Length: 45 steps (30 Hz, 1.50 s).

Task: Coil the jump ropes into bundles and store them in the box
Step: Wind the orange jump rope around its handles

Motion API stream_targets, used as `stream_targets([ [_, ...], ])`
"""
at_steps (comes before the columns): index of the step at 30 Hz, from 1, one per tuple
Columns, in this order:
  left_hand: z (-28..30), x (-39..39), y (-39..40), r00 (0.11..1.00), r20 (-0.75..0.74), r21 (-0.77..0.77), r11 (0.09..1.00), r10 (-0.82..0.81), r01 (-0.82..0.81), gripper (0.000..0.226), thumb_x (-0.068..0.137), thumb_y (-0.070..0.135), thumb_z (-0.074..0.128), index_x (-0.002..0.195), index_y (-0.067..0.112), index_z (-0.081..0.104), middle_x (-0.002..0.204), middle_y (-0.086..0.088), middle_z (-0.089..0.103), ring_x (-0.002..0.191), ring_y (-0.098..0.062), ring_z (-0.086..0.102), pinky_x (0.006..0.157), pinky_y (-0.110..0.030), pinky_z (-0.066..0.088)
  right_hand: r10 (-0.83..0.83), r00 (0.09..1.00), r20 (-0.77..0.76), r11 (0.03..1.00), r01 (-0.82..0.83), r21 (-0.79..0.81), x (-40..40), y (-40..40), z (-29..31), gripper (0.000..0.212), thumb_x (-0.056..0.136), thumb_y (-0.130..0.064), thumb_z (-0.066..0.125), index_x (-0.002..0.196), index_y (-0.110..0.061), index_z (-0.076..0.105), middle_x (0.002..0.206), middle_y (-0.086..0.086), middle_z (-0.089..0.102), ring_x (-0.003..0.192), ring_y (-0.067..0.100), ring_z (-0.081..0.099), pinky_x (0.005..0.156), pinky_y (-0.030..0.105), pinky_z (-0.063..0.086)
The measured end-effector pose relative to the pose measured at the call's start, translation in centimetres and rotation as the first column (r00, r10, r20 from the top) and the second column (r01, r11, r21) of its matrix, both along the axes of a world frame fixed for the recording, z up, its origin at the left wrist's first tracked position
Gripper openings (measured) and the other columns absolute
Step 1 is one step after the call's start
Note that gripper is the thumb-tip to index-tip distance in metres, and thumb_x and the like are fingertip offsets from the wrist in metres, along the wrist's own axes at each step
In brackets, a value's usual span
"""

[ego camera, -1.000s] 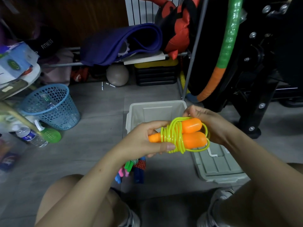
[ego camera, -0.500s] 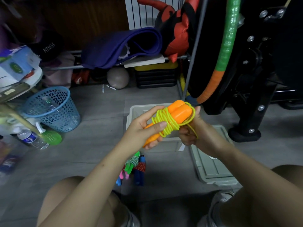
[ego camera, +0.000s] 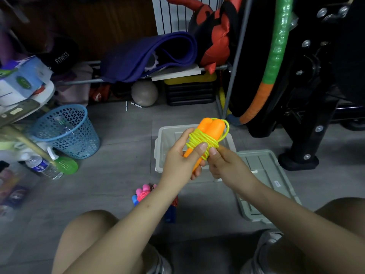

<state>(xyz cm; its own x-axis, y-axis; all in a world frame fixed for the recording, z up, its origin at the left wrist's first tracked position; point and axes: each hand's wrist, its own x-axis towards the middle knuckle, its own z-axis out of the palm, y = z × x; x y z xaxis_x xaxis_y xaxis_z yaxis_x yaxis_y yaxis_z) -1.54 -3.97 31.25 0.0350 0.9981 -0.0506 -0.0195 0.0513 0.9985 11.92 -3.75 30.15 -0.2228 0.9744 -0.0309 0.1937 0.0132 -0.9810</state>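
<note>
Gym clutter fills the far side of a grey tiled floor (ego camera: 122, 155): a black exercise machine (ego camera: 316, 80) with a green-and-orange hoop (ego camera: 274, 56) leaning against it, a rolled purple mat (ego camera: 146, 56) on a low shelf, a red-and-black bag (ego camera: 215, 36) and a grey ball (ego camera: 144, 93) beneath.

At left stands a blue mesh wastebasket (ego camera: 67, 133), with a water bottle (ego camera: 42, 167) and a green spray bottle (ego camera: 64, 164) lying just beside it.

Near the centre an open grey storage box (ego camera: 164, 139) sits on the floor, its lid (ego camera: 264, 184) flat on the tiles to its right, touching or nearly touching the box.

A person crouches over the scene, knees at the lower edge. Directly above the box, the left hand (ego camera: 182, 157) grips a bundled jump rope (ego camera: 205, 139): two orange handles held side by side, tilted up and away, with yellow-green cord wound round their middle. The thumb presses across the coils. The right hand (ego camera: 227, 165) pinches the cord at the bundle's lower right side, thumb and fingers closed on the strands.

More jump ropes (ego camera: 144, 191), with pink and blue handles, lie on the floor in front of the box, partly hidden by the left forearm.
</note>
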Motion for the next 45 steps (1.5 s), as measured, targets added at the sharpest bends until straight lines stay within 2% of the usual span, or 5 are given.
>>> stream_targets([
  [12, -0.2, 1.1, 0.3, 0.992, 0.105, -0.049, 0.997, 0.072, -0.067, 0.043, 0.096, 0.032, 0.052, 0.137, 0.027, 0.040, 0.062, -0.008, 0.056, 0.046, -0.018, 0.048, 0.043, -0.023, 0.037, -0.397, 0.918, 0.010, 0.901, 0.388, 0.192, -0.3, -0.1, 2.8, 0.017, 0.081, -0.023, 0.073, 0.067, -0.021, 0.064, 0.053, -0.004, 0.065, 0.050, 0.002, 0.061, 0.054, 0.012, 0.044],
  [20, 0.5, 0.9, -0.1, 0.972, 0.233, -0.115, 0.992, -0.028, 0.056, 0.039, 0.093, 0.038, 0.050, 0.127, 0.018, 0.048, 0.069, -0.013, 0.059, 0.051, -0.020, 0.052, 0.043, -0.022, 0.040, -0.309, 0.934, 0.177, 0.776, 0.140, 0.615, 0.8, 0.9, 2.1, 0.013, 0.081, -0.020, 0.067, 0.086, -0.009, 0.071, 0.073, -0.002, 0.062, 0.065, 0.009, 0.061, 0.062, 0.008, 0.043],
  [32, 1.1, 1.4, -0.8, 0.950, 0.311, -0.111, 0.992, -0.029, 0.066, 0.047, 0.083, 0.042, 0.054, 0.126, 0.022, 0.055, 0.098, -0.003, 0.067, 0.083, -0.019, 0.068, 0.048, -0.025, 0.048, -0.076, 0.970, -0.232, 0.975, 0.121, 0.186, 1.1, 1.2, 3.6, 0.017, 0.081, -0.008, 0.066, 0.092, -0.019, 0.072, 0.109, 0.001, 0.060, 0.105, -0.003, 0.054, 0.080, 0.009, 0.045],
  [38, 1.1, 1.9, -0.8, 0.997, 0.074, -0.007, 0.999, 0.033, -0.032, 0.037, 0.097, 0.034, 0.045, 0.134, 0.028, 0.045, 0.105, -0.003, 0.066, 0.081, -0.012, 0.071, 0.052, -0.031, 0.056, -0.157, 0.892, -0.423, 0.987, 0.152, -0.045, -0.1, 0.9, 2.7, 0.018, 0.082, -0.011, 0.064, 0.093, -0.021, 0.073, 0.085, 0.001, 0.073, 0.078, 0.022, 0.061, 0.066, 0.035, 0.050],
  [45, 0.5, 1.5, -0.5, 0.996, 0.063, 0.030, 0.997, 0.070, -0.072, 0.046, 0.102, 0.027, 0.038, 0.147, 0.027, 0.030, 0.096, 0.006, 0.067, 0.075, -0.012, 0.070, 0.055, -0.032, 0.057, -0.187, 0.834, -0.519, 0.982, 0.159, -0.099, -0.2, 0.8, 2.9, 0.019, 0.080, -0.011, 0.062, 0.097, -0.014, 0.071, 0.082, 0.003, 0.071, 0.069, 0.021, 0.059, 0.060, 0.031, 0.048],
])
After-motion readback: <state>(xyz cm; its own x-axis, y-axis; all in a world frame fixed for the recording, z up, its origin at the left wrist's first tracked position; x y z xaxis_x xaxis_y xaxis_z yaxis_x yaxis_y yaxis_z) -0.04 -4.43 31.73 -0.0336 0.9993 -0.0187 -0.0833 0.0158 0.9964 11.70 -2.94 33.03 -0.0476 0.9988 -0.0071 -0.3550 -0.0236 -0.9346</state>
